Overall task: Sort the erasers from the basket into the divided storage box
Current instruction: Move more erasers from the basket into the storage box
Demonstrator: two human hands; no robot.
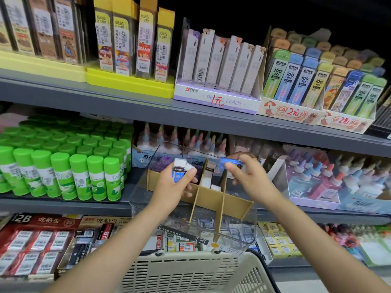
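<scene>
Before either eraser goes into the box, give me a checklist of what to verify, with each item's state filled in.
1. Left hand grips its eraser firmly: ok, fingers wrap round the sleeve.
2. Right hand holds the blue eraser: ok, pinched at the fingertips.
3. Storage box sits steady above the basket: cannot tell, its support is hidden.
4. Cardboard dividers stand upright: ok.
5. Free compartment under each hand: ok in front; the far ones already hold white erasers.
6. Each eraser matches its compartment: cannot tell, labels are too blurred.
</scene>
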